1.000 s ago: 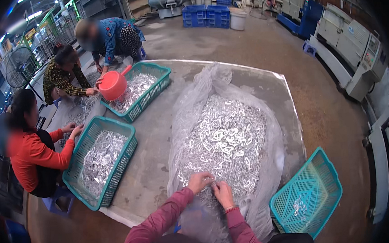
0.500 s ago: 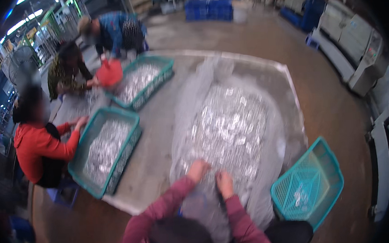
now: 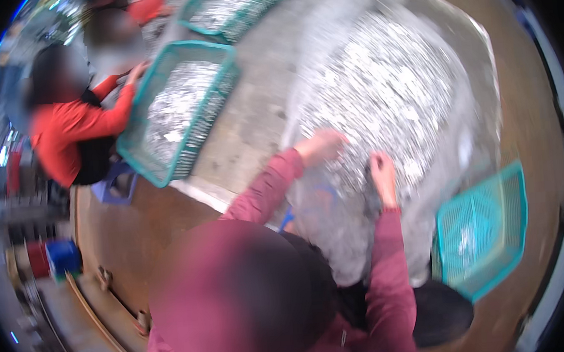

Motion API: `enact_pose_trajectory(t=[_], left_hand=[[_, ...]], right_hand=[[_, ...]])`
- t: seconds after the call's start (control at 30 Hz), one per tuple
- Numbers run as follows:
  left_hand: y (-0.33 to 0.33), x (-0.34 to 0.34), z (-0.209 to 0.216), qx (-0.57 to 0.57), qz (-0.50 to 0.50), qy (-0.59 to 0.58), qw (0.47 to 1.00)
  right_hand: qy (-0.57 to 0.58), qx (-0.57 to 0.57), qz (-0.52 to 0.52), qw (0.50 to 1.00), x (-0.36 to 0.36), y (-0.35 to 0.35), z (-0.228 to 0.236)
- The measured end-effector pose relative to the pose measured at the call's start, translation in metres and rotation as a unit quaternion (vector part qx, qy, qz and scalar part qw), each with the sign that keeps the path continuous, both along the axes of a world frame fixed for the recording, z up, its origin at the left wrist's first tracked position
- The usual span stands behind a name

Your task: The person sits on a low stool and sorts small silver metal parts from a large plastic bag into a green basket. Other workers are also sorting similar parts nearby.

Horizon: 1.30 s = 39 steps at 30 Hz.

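Observation:
My left hand (image 3: 321,148) hovers over the near left edge of a heap of small shiny, silvery pieces (image 3: 390,80). Its fingers are drawn together, though motion blurs them. Just to the right, my right hand (image 3: 384,178) is at the heap's near edge, thumb and fingers pinched. What either hand holds, if anything, is too small and smeared to make out. Under the heap spreads a translucent plastic sheet (image 3: 339,247). A teal mesh basket (image 3: 516,251) tilts at my right, with a few bright pieces inside.
At the left, a person in red (image 3: 73,135) sits on a bluish stool (image 3: 114,188) by a teal basket (image 3: 178,51) of silvery pieces. Another filled basket (image 3: 223,33) lies beyond it. A pale ground sheet (image 3: 251,106) lies between. A blue bin (image 3: 63,257) stands far left.
The view has tipped downward and shifted, so the heap and baskets sit higher in it. My hands stay near the heap's near edge, a little farther apart.

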<state>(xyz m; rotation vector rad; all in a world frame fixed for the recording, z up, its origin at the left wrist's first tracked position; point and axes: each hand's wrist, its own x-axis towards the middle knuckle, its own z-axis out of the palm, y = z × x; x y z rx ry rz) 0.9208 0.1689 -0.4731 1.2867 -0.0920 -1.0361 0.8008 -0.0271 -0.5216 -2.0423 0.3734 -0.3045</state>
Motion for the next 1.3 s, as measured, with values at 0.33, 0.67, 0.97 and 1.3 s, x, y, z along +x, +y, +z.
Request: enact_pose_trajectory(t=[0.33, 0.67, 0.97, 1.3], left_hand=[[-0.057, -0.016, -0.049, 0.314, -0.136, -0.536, 0.772], [-0.021, 0.002, 0.006, 0.047, -0.113, -0.253, 0.96], [-0.01, 0.01, 0.011, 0.094, -0.101, -0.195, 0.971], [0.002, 0.005, 0.02, -0.095, -0.072, 0.044, 0.992]], right_hand=[[0.079, 0.05, -0.018, 0.995, 0.012, 0.022, 0.01], [0.124, 0.448, -0.057, 0.883, 0.004, 0.001, 0.056], [0.107, 0.326, -0.015, 0.939, -0.001, -0.008, 0.038], [0.059, -0.166, 0.023, 0.984, -0.005, 0.024, 0.002]])
